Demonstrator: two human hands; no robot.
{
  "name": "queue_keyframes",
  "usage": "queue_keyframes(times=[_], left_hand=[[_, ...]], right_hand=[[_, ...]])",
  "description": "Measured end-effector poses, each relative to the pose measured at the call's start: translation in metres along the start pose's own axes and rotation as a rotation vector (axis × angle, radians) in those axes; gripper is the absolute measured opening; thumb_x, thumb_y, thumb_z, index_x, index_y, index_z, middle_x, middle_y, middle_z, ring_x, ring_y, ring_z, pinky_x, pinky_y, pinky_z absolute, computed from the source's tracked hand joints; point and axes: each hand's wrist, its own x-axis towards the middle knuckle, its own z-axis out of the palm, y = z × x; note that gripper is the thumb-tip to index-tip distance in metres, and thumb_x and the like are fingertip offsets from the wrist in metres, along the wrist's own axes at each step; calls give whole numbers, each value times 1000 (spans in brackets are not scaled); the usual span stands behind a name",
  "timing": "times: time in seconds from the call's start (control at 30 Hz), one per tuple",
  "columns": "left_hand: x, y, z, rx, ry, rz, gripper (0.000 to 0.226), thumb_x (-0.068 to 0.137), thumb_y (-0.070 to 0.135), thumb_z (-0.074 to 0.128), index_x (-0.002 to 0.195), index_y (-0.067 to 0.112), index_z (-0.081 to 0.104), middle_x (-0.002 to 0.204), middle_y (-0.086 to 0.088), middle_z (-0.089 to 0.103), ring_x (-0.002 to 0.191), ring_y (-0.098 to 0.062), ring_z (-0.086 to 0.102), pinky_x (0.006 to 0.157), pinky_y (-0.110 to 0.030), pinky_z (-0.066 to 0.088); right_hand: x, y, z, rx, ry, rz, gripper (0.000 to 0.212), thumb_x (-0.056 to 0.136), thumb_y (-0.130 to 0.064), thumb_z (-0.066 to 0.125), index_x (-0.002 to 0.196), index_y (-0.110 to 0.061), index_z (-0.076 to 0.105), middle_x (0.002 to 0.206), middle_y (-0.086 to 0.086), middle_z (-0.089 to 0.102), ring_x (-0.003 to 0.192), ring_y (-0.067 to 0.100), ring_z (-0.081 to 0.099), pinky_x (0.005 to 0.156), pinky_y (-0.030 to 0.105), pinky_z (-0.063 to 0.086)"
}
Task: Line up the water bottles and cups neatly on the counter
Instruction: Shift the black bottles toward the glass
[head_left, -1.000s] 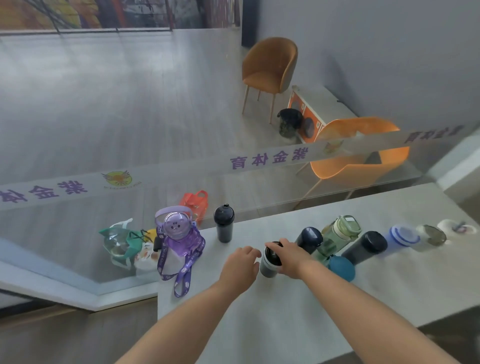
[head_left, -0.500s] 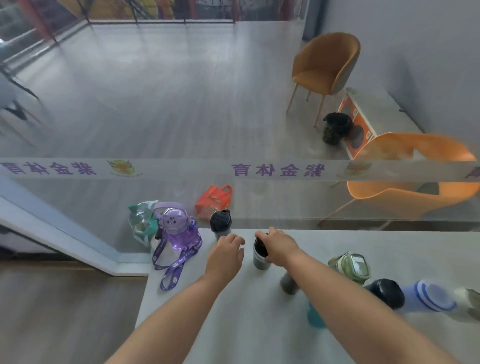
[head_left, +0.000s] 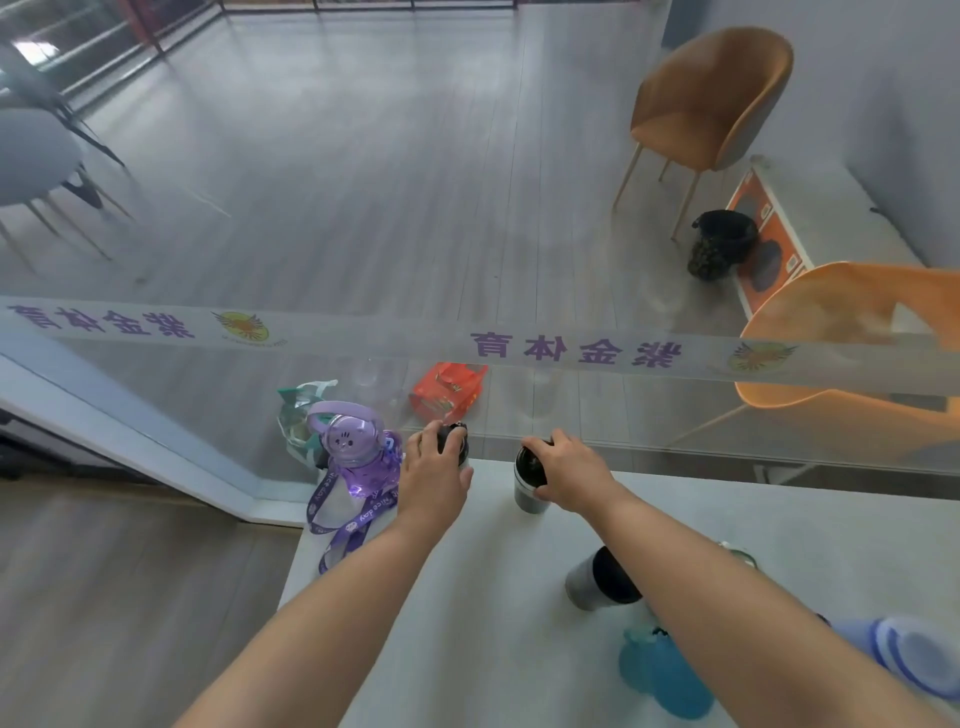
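My right hand (head_left: 566, 473) grips the black lid of a small grey cup (head_left: 527, 493) standing upright at the far edge of the pale counter (head_left: 467, 597). To its left, my left hand (head_left: 434, 470) covers a black-lidded bottle (head_left: 454, 441) and closes around it. A purple bottle (head_left: 353, 457) with a printed strap stands at the counter's far left corner. Under my right forearm stands a grey bottle with a black band (head_left: 597, 577). A teal bottle (head_left: 662, 673) and a blue-and-white bottle (head_left: 904, 654) sit at the near right, partly hidden by my arm.
A glass panel with a frosted lettered band (head_left: 519, 348) rises right behind the counter's far edge. Beyond it lie an orange bag (head_left: 447, 389), a green-white bag (head_left: 298, 410), chairs and a black bin (head_left: 719, 244) on the floor. The counter's left edge drops off beside the purple bottle.
My right hand carried the grey cup towards the far edge of the counter. My left hand moved forward from the bare counter onto the black-lidded bottle. The view swung left.
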Motion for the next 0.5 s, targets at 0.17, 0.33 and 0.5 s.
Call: queue_keyframes(times=[0.17, 0.33, 0.5], left_hand=[[4, -3, 4, -67, 4, -43, 52, 89, 26, 65, 137, 22, 46, 149, -9, 34, 132, -34, 30, 109, -46, 36], [9, -8, 2, -114, 12, -21, 46, 88, 19, 64, 133, 17, 52, 145, -9, 39, 127, -35, 34, 109, -43, 34], [9, -11, 0, -77, 8, -7, 50, 87, 23, 66, 134, 20, 50, 144, -9, 40, 128, -33, 35, 107, -43, 35]], right_hand=[[4, 2, -1, -5, 10, -1, 71, 86, -34, 73, 147, -31, 38, 130, 9, 51, 119, 30, 53, 95, 40, 48], [6, 1, -2, -6, 8, 12, 71, 85, -36, 74, 146, -32, 38, 129, 8, 52, 118, 30, 53, 95, 40, 48], [7, -1, -3, -16, 0, 25, 71, 85, -37, 74, 146, -32, 38, 127, 8, 53, 117, 30, 53, 96, 40, 47]])
